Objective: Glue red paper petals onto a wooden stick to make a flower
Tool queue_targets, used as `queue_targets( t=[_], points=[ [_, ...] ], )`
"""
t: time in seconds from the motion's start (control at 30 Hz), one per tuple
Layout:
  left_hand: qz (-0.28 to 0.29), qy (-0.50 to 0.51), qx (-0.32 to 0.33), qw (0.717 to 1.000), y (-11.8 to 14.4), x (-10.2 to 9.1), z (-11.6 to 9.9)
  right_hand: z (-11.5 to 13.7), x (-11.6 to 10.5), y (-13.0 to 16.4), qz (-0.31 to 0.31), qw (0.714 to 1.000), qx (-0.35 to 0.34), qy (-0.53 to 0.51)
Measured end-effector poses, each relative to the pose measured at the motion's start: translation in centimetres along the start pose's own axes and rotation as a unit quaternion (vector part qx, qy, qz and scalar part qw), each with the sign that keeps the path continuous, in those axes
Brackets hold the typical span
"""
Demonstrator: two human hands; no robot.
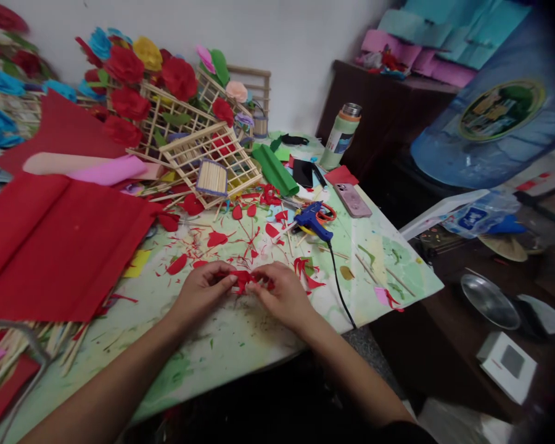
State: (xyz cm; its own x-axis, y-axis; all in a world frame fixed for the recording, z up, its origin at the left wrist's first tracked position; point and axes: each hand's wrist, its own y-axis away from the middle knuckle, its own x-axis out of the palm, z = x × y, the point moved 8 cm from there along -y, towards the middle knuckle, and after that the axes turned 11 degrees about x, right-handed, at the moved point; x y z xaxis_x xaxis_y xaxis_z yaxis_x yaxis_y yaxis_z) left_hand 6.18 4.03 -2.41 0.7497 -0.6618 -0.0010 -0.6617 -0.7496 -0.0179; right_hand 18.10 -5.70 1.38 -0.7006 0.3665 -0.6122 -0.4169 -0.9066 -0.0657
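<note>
Between my two hands, just above the near part of the table, is a small piece of red crepe paper [242, 281]. My left hand [208, 287] pinches its left side between thumb and fingers. On the other side, my right hand [280, 293] also has thumb and fingertips closed on it, hiding part of the paper. Red scraps and cut petals [217, 238] lie scattered just beyond my hands. A blue hot glue gun [314, 220] rests to the right, its black cord running off the front edge.
Large red crepe paper sheets [69, 246] cover the left, above wooden sticks [71, 348]. Behind stand small wooden lattice frames [240, 163] with paper flowers [132, 103]. A green paper roll [274, 169], a phone [352, 200] and a bottle [341, 137] are at the right back.
</note>
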Motion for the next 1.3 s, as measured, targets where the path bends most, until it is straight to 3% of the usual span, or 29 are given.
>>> queue_targets(
  t=[0.13, 0.23, 0.3, 0.47, 0.63, 0.77, 0.93, 1.0, 1.1, 1.17, 1.3],
  points=[
    [-0.028, -0.002, -0.001, 1.0, 0.0, -0.3, -0.4, -1.9, -4.9, -0.3, -0.079, 0.981, 0.026, 0.173],
    [-0.021, -0.001, -0.017, 1.0, 0.1, -0.1, 0.1, -3.3, -6.7, -1.3, -0.095, 0.955, 0.06, 0.274],
    [-0.007, -0.005, -0.016, 1.0, 0.1, 0.1, 0.4, -3.5, -6.5, -2.0, -0.095, 0.947, 0.058, 0.302],
    [0.004, -0.019, 0.005, 1.0, 0.0, 0.1, 0.4, -3.7, -3.6, -3.3, -0.074, 0.942, 0.062, 0.321],
    [-0.006, -0.043, 0.029, 0.999, -0.1, -0.2, -0.1, -5.0, -3.2, -3.9, -0.079, 0.973, 0.1, 0.19],
    [0.006, -0.031, 0.034, 0.999, 0.0, 0.0, 0.0, -5.3, -4.1, -3.9, -0.082, 0.986, 0.105, 0.102],
    [0.007, -0.057, 0.027, 0.998, -0.1, -0.1, 0.8, -4.7, -4.6, -3.4, -0.054, 0.988, 0.124, -0.078],
    [0.005, -0.081, 0.026, 0.996, -0.3, -0.2, 0.7, -4.6, -4.6, -2.9, -0.033, 0.961, 0.153, -0.226],
    [0.005, -0.147, 0.065, 0.987, -1.6, -0.2, -1.2, -4.5, -4.4, -2.2, -0.011, 0.878, 0.191, -0.438],
    [0.006, -0.211, 0.107, 0.972, -3.4, 0.1, -3.6, -4.0, -4.4, -1.9, -0.005, 0.853, 0.194, -0.485],
    [0.012, -0.276, 0.208, 0.938, -8.4, 1.8, -8.3, -2.9, -4.3, -1.6, 0.014, 0.837, 0.184, -0.515]
  ],
)
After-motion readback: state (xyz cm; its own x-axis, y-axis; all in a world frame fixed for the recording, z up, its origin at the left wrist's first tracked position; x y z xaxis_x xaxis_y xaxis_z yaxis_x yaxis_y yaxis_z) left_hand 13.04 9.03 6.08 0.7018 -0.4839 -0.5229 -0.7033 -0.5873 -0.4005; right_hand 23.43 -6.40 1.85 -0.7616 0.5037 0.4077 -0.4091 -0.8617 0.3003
